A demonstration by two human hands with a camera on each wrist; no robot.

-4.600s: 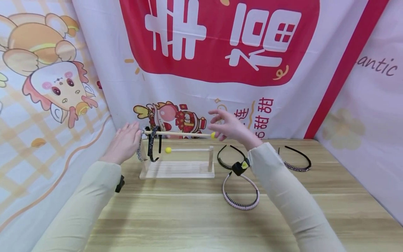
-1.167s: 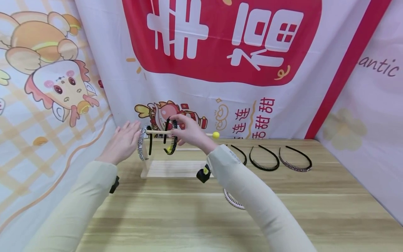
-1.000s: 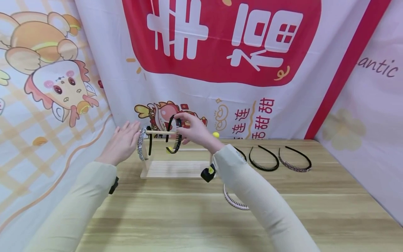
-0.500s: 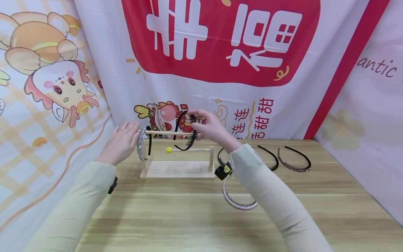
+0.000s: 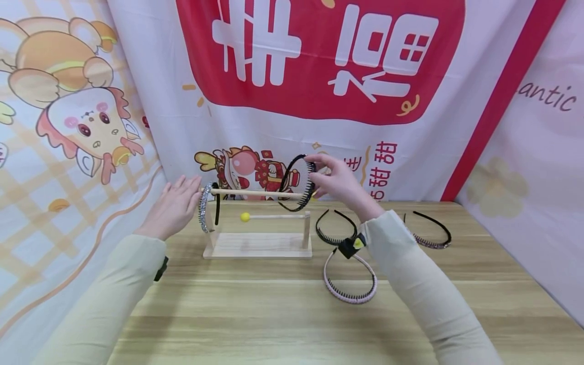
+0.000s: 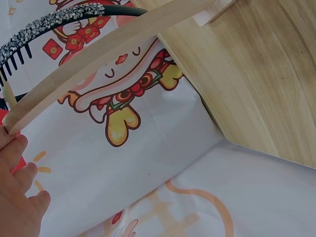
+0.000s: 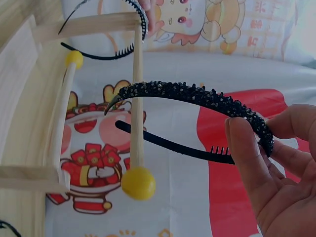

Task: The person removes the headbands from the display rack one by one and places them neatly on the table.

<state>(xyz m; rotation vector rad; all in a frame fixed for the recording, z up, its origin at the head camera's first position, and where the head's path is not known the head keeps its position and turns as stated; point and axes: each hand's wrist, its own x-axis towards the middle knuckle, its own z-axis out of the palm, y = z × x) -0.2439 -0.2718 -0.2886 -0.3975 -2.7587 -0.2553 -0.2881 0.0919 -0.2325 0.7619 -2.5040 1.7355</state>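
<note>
My right hand (image 5: 339, 183) pinches a black headband (image 7: 190, 93) covered in dark sparkly beads, thumb on one side and fingers on the other. The headband's loop still goes around the upper rod (image 5: 251, 193) of a wooden stand (image 5: 257, 248), close to the rod's yellow ball end (image 7: 138, 183). At the rod's other end, my left hand (image 5: 171, 209) touches the top of the stand's upright (image 6: 98, 57) with fairly straight fingers. Beside it hangs a silver sparkly headband (image 5: 204, 210), its beads and comb teeth showing in the left wrist view.
A lower rod with a yellow ball (image 5: 245, 217) points left. On the table (image 5: 255, 314), right of the stand, lie a black toothed headband (image 5: 335, 240), a pink headband (image 5: 352, 299) and a sparkly headband (image 5: 433, 244). Printed cloths enclose the back and sides.
My right hand took hold of the dark beaded headband beside the silver one and slid it rightward along the upper rod to the ball end. My left hand stayed at the upright.
</note>
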